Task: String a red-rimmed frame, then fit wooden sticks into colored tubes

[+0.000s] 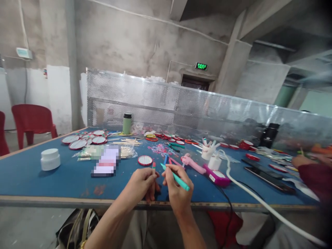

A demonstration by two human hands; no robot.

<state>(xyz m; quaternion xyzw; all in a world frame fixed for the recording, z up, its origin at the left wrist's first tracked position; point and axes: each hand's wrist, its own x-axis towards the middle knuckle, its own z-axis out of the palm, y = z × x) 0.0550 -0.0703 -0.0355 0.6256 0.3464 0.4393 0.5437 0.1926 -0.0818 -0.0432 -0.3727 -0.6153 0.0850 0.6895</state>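
My left hand (142, 181) pinches a flat wooden stick (154, 169) upright; its top end is coloured red and green. Close by on the right, my right hand (179, 185) grips a teal marker pen (180, 180) like a writing tool, its tip pointing left toward the stick. Whether the tip touches the stick I cannot tell. Just beyond my hands lie a round white disc with a red rim (145, 160), a blue marker (165, 159) and a pink handheld item (193, 164). My fingers hide the stick's lower part.
On the blue table (72, 185) are a white jar (50, 159), a phone with a blurred screen (107, 161), a green bottle (127, 123) and a cup of pens (208, 150). A white cable (249, 190) crosses the right side. A co-worker's sleeve (315, 178) shows at far right.
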